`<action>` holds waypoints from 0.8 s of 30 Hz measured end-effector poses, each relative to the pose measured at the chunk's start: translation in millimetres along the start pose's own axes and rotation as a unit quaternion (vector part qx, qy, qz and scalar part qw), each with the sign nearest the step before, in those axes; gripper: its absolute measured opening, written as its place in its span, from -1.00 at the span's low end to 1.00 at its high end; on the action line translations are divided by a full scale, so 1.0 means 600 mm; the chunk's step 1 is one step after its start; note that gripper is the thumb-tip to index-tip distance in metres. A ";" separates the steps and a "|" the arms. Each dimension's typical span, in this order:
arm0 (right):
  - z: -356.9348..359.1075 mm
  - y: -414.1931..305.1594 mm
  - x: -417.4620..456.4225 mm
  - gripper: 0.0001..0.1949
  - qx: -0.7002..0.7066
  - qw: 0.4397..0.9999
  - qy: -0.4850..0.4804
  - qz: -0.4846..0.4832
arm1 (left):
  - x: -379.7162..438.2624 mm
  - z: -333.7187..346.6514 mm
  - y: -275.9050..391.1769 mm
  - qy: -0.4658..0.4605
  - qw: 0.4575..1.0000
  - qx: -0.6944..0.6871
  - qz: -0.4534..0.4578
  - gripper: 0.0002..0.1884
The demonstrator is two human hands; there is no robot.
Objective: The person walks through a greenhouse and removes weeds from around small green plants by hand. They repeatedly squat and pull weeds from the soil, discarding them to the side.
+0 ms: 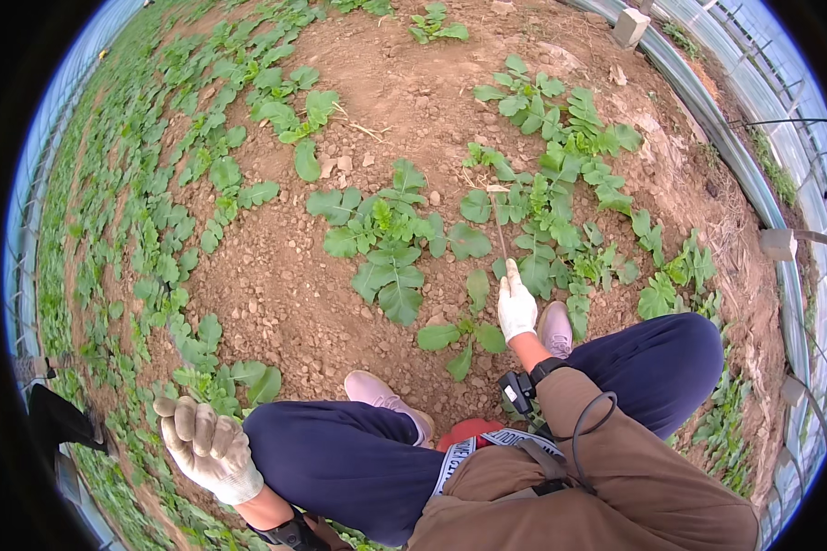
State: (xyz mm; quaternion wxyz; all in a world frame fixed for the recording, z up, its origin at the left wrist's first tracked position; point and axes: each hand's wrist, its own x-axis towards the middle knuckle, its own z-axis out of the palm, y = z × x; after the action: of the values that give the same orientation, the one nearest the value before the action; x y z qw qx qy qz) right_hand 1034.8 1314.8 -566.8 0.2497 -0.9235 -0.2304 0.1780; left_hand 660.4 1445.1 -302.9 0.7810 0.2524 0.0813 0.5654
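Note:
My right hand [516,303], in a white work glove, grips a thin-shafted tool [499,224]. Its shaft runs away from me, and a pale far end lies among leaves and dry stalks. Close to that end grows a dense clump of lobed green leaves [555,172]. Left of the tool stands a leafy plant [389,241], and a smaller plant [465,334] grows just left of my right hand. My left hand [207,448], gloved and soil-stained, is raised beside my left knee with its fingers curled. No object shows in it, but the inside of the curl is hidden.
Crumbly brown soil [276,317] surrounds the plants. Dense leafy rows [145,186] fill the left side. My pink shoes [379,392] stand on the soil. On the right, plastic sheeting [723,138] and concrete blocks [777,244] line the edge. A cable [579,427] loops by my right forearm.

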 end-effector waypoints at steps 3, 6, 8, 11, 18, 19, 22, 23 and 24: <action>0.018 -0.030 0.096 -0.57 0.027 0.993 0.019 -0.116 | 0.005 0.001 -0.008 0.011 1.000 0.009 0.012 -0.68; 0.025 -0.088 0.161 -0.58 -0.031 0.994 -0.032 -0.102 | 0.010 -0.002 -0.009 0.021 1.000 0.007 0.017 -0.68; 0.034 -0.093 0.188 -0.58 -0.049 0.992 -0.050 -0.101 | 0.012 -0.002 -0.009 0.025 1.000 0.002 0.012 -0.68; 0.052 -0.056 0.180 -0.57 -0.074 0.991 -0.082 -0.072 | 0.019 0.003 -0.013 0.013 1.000 0.002 -0.014 -0.68; 0.051 -0.014 0.076 -0.59 -0.086 0.986 -0.131 -0.058 | 0.029 0.014 -0.016 -0.018 0.999 -0.018 -0.036 -0.71; 0.049 -0.017 0.079 -0.58 -0.073 0.988 -0.116 -0.068 | 0.031 0.019 -0.019 -0.031 0.998 -0.029 -0.052 -0.71; 0.045 -0.042 0.102 -0.57 -0.038 0.992 -0.055 -0.103 | 0.022 -0.003 -0.013 0.021 1.000 -0.019 -0.004 -0.71; 0.040 -0.060 0.108 -0.57 -0.039 0.994 -0.067 -0.082 | 0.017 -0.005 -0.008 0.035 0.999 -0.016 0.003 -0.72; 0.033 -0.051 0.137 -0.58 -0.053 0.991 -0.077 -0.095 | 0.019 -0.003 -0.013 0.044 0.999 -0.022 0.008 -0.72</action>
State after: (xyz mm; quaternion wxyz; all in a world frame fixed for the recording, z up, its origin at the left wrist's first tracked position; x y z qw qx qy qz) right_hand 1084.2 1388.1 -584.0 0.1979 -0.8929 -0.3448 0.2112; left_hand 670.1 1454.3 -306.5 0.7777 0.2107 0.1008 0.5836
